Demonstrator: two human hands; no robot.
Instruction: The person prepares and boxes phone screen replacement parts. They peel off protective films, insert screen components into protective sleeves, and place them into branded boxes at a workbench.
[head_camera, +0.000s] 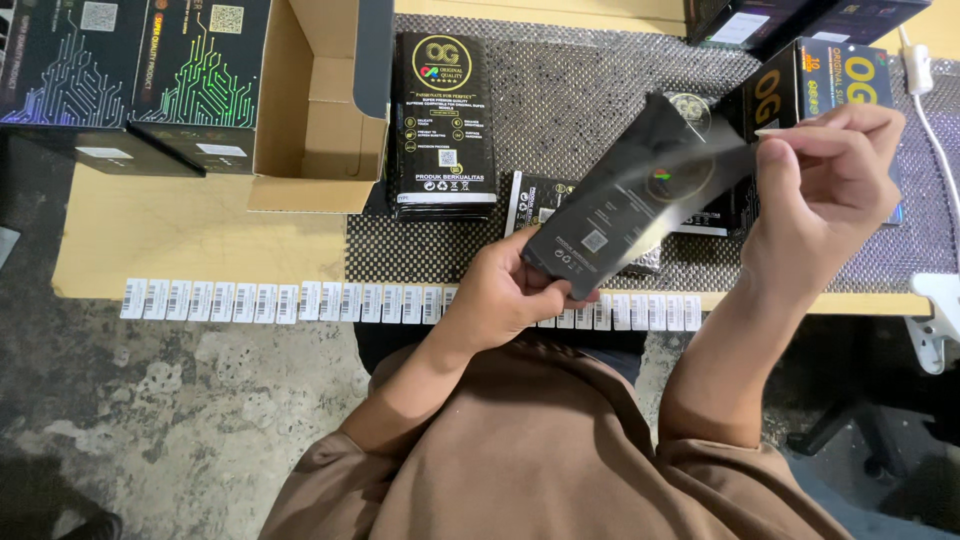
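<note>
My left hand (505, 297) grips the lower end of a flat black glossy pouch (625, 200) that I hold tilted above the table edge. My right hand (820, 185) pinches the pouch's upper right end, at its clear flap. A stack of matching black pouches (443, 120) lies flat on the black mesh mat (570, 90) just left of my hands. More black packets (535, 200) lie partly hidden under the held pouch.
An open brown cardboard box (320, 110) stands at the left with black printed boxes (130, 70) beside it. A row of white barcode stickers (280, 300) hangs along the wooden table's front edge. More black boxes (830, 75) and a white cable (925, 110) sit at the right.
</note>
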